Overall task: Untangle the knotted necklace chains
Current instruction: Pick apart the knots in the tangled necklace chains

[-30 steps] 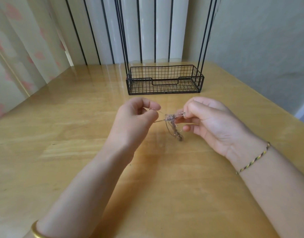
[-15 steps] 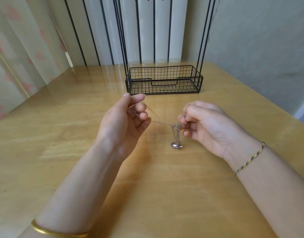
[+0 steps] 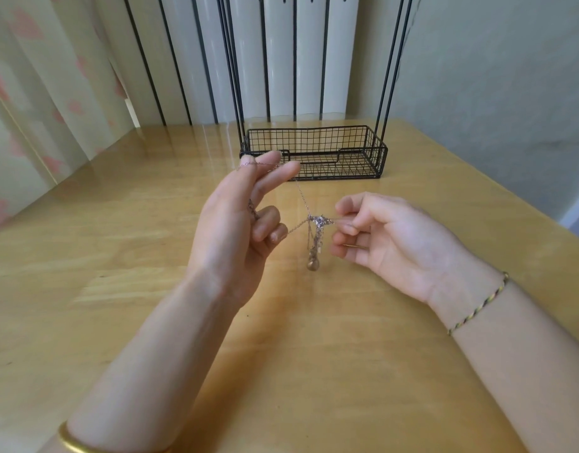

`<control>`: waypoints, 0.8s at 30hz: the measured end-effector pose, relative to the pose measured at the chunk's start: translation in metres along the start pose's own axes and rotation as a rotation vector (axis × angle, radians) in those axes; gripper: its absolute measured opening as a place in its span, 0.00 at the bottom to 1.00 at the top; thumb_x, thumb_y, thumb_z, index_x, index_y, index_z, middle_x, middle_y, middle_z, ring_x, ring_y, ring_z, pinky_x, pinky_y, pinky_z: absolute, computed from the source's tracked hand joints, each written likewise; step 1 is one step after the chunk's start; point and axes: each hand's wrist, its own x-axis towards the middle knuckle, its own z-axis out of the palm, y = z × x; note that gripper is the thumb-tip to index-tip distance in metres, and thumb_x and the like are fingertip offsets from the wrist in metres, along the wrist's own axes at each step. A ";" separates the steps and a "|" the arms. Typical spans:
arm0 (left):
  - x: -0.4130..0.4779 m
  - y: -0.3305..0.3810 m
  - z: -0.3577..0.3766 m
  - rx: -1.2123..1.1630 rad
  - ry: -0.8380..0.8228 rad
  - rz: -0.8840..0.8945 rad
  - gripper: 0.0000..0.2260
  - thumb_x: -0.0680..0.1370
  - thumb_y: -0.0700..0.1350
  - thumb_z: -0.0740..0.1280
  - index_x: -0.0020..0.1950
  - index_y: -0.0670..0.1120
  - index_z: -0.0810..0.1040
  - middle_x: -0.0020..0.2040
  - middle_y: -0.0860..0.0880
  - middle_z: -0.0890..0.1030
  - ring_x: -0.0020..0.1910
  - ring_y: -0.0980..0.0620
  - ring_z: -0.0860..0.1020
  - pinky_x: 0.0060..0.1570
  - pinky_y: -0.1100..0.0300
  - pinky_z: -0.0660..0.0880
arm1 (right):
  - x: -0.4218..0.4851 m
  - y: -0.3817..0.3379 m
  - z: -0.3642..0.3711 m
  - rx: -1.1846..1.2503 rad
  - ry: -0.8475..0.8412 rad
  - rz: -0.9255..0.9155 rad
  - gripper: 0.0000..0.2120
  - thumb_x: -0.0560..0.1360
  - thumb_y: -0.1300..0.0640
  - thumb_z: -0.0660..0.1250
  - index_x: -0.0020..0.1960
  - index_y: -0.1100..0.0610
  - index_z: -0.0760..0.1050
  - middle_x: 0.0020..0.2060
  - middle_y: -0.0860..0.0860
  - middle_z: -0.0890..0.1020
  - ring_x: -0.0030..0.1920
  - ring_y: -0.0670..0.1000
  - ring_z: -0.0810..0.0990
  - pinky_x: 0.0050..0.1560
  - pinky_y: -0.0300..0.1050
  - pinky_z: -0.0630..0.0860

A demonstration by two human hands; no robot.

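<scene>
A tangled clump of thin silver necklace chains [image 3: 319, 221] hangs in the air above the wooden table [image 3: 118, 256], with a small rounded pendant [image 3: 313, 264] dangling below it. My right hand [image 3: 389, 243] pinches the clump's right end between thumb and fingers. My left hand [image 3: 239, 223] is raised, and a chain strand [image 3: 301, 194] runs from the clump up over its extended fingers. A second strand leads to its curled lower fingers.
A black wire basket [image 3: 314, 155] with tall black uprights stands at the far middle of the table. Curtains hang at the left and a plain wall rises at the right. A gold bangle circles my left wrist and a braided bracelet my right.
My left hand has risen and moved away from my right hand, drawing a longer strand out of the clump. The pendant has dropped lower beneath the knot.
</scene>
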 end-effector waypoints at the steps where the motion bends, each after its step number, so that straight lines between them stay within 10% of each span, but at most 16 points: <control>1: -0.001 0.000 0.001 0.014 -0.017 0.015 0.14 0.82 0.51 0.56 0.61 0.48 0.76 0.55 0.52 0.83 0.20 0.59 0.58 0.23 0.68 0.64 | 0.000 0.002 0.001 -0.099 0.018 -0.031 0.13 0.71 0.71 0.55 0.40 0.60 0.75 0.28 0.51 0.71 0.32 0.50 0.73 0.40 0.43 0.77; 9: -0.003 0.000 0.004 0.087 -0.045 0.094 0.15 0.82 0.52 0.55 0.60 0.47 0.76 0.53 0.51 0.83 0.22 0.58 0.66 0.22 0.68 0.61 | 0.002 0.006 0.004 -0.300 0.159 -0.133 0.10 0.71 0.70 0.60 0.34 0.60 0.74 0.30 0.52 0.75 0.35 0.50 0.74 0.40 0.45 0.78; 24: -0.003 -0.006 0.003 0.149 0.014 0.005 0.13 0.82 0.49 0.57 0.57 0.45 0.78 0.52 0.48 0.84 0.23 0.56 0.69 0.19 0.68 0.59 | 0.009 0.003 0.001 0.476 0.200 -0.059 0.10 0.77 0.66 0.59 0.40 0.56 0.69 0.23 0.50 0.71 0.26 0.49 0.74 0.36 0.43 0.78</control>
